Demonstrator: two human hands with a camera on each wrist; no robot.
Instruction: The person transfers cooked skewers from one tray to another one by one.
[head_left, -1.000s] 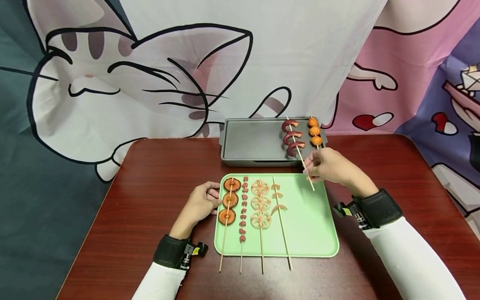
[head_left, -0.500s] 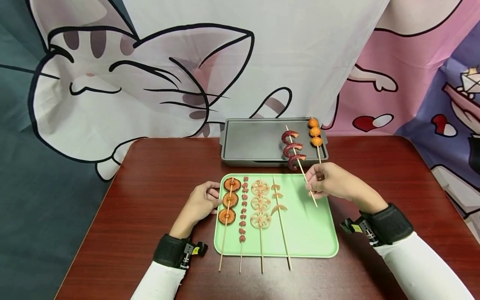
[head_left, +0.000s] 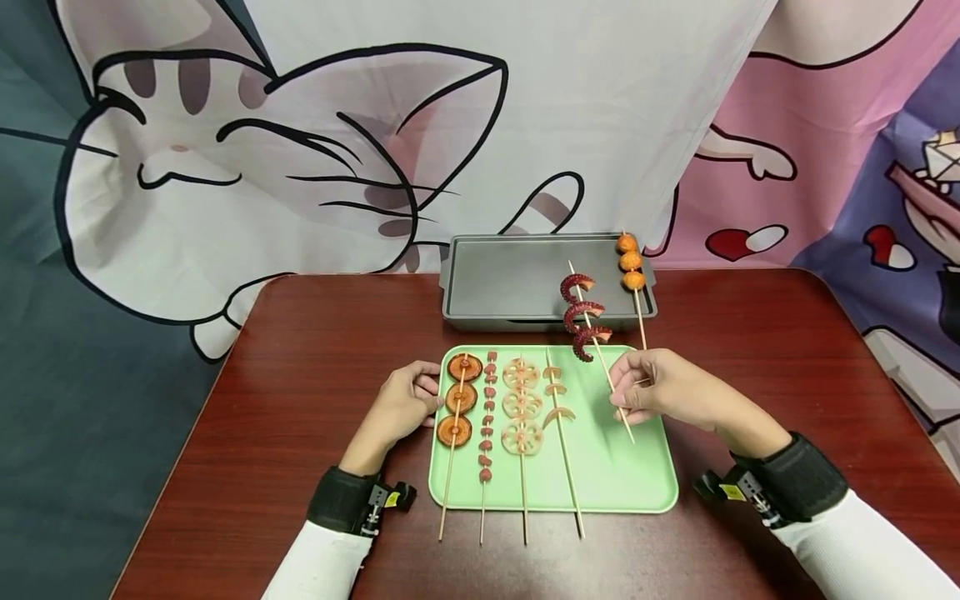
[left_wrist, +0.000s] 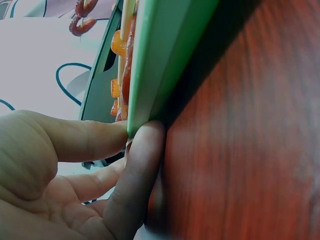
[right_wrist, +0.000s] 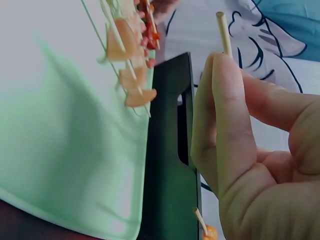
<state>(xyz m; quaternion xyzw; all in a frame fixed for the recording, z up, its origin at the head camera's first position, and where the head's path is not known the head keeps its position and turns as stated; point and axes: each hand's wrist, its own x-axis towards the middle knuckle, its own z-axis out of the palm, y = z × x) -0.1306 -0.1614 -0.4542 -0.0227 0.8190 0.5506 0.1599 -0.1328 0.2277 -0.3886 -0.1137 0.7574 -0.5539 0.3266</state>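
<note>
My right hand [head_left: 651, 385] pinches the lower stick of a skewer of dark red octopus tentacles [head_left: 583, 320]. The skewer tilts over the upper right part of the light green tray [head_left: 622, 475], its tip overlapping the grey pan in the head view. My left hand [head_left: 408, 402] grips the tray's left rim, and the left wrist view shows thumb and finger [left_wrist: 142, 170] on either side of that edge. On the tray lie skewers of mushroom slices [head_left: 461, 398], small red meat pieces [head_left: 487, 421], lotus root slices [head_left: 522, 406] and pale curved pieces [head_left: 556, 390].
Behind the tray stands a grey rectangular pan [head_left: 510, 279]. A skewer of orange balls [head_left: 630, 262] lies along its right side, the stick reaching over the front edge. The dark red wooden table [head_left: 315, 350] backs onto a cartoon cloth [head_left: 600, 100].
My right hand has come back toward me with the octopus skewer, from over the pan to over the tray. The left hand stays at the rim.
</note>
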